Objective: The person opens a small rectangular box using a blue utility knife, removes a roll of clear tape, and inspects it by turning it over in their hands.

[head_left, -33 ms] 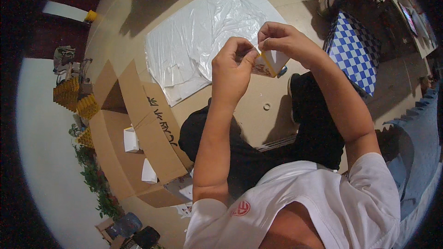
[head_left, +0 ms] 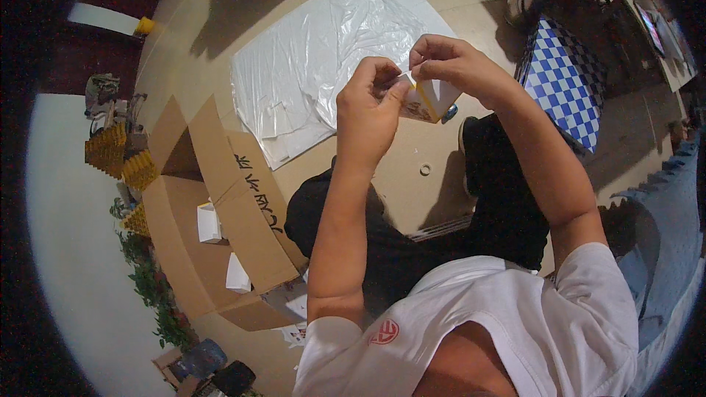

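Above the floor, in front of my knees, I hold a small white paperboard box (head_left: 421,109) with a yellow edge and a printed side. My left hand (head_left: 373,99) pinches its left side near the top, thumb toward me. At the upper rim, the fingertips of my right hand (head_left: 457,70) are pressed together on the card. Part of the box is hidden behind my fingers. To my left stands an open cardboard carton (head_left: 246,209), with a small white box (head_left: 209,223) and another white box (head_left: 237,275) inside.
A white sheet under clear plastic (head_left: 316,51) lies on the floor ahead. At the right stands a blue-and-white checkered box (head_left: 562,84). A small ring (head_left: 425,170) lies between my legs. Plants (head_left: 151,287) line the left wall, and blue cloth (head_left: 665,228) hangs at the right.
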### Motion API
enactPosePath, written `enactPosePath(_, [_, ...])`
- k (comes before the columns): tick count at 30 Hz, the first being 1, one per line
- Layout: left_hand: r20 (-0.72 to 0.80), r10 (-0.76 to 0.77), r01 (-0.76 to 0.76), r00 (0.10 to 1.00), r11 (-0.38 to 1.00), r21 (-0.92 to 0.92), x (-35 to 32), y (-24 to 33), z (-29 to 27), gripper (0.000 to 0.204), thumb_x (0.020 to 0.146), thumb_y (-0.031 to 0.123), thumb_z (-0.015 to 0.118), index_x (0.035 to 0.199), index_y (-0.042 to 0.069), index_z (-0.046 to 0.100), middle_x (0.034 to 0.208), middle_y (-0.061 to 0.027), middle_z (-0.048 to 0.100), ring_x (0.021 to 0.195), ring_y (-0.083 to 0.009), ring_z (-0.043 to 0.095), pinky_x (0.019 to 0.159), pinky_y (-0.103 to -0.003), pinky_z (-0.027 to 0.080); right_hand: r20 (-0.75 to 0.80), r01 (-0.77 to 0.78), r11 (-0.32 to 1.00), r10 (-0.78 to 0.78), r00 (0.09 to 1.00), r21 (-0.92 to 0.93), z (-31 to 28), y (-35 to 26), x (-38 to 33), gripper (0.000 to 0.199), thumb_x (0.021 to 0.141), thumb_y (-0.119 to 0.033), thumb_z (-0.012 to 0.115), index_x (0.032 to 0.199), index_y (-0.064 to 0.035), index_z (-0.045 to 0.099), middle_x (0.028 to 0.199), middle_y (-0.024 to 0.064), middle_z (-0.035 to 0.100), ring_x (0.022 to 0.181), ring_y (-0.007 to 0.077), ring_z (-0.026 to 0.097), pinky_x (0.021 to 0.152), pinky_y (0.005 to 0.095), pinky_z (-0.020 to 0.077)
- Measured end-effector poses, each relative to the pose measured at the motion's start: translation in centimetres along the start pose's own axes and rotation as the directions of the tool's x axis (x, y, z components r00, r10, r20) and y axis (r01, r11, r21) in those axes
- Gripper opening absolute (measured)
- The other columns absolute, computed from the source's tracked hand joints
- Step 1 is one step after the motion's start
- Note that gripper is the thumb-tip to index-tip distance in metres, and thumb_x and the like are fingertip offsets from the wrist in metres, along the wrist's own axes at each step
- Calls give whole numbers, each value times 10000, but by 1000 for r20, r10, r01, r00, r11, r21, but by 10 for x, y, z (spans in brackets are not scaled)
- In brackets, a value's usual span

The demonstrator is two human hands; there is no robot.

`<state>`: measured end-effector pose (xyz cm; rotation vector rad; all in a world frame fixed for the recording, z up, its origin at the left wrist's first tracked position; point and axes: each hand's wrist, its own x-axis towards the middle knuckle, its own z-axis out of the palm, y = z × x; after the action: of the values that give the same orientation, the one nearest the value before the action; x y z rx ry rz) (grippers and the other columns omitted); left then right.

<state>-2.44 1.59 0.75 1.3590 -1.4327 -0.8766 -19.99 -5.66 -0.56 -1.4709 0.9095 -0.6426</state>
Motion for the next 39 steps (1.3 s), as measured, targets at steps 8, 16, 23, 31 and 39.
enactPosePath(8, [-4, -7, 7, 1000, 989, -148, 5, -9, -10, 134, 852, 42, 663, 974, 13, 615, 884, -46, 650, 811, -113, 607, 738, -254, 497, 129, 172, 984, -165, 978, -47, 0, -4, -5, 240, 892, -252, 664, 1028, -56, 634, 966, 18, 610, 906, 114, 570, 811, 257, 455])
enactPosePath(16, [45, -17, 29, 999, 957, -290, 6, -9, -15, 130, 853, 68, 681, 965, 24, 633, 855, -27, 648, 769, -102, 589, 687, -239, 483, 175, 231, 960, -203, 963, -161, -4, -3, -5, 211, 908, -233, 634, 998, -43, 639, 1038, 32, 559, 992, 134, 541, 881, 271, 428])
enactPosePath(23, [155, -121, 105, 981, 989, 107, 7, -9, -29, 224, 902, 210, 647, 1016, 17, 655, 887, -18, 652, 783, -96, 584, 699, -249, 475, 159, 308, 924, -277, 948, -225, -11, -3, -3, 210, 937, -258, 586, 935, -51, 618, 1105, 32, 550, 1075, 148, 502, 952, 289, 384])
enactPosePath(31, [306, -189, 343, 933, 720, -603, 2, -10, -19, 205, 913, 157, 623, 1011, -24, 627, 856, -52, 645, 777, -106, 600, 716, -249, 486, 146, 302, 948, -287, 947, -95, -3, -10, -2, 228, 974, -278, 512, 923, -72, 595, 1221, 30, 545, 1134, 139, 488, 985, 302, 375])
enactPosePath(39, [398, -236, 462, 887, 437, -772, 4, -22, -11, 143, 898, 98, 630, 1009, 10, 616, 903, -64, 658, 806, -137, 633, 743, -268, 525, 54, 387, 913, -383, 922, -127, -5, -3, 6, 307, 998, -315, 448, 1096, -63, 593, 1264, 61, 528, 1162, 164, 489, 999, 294, 355])
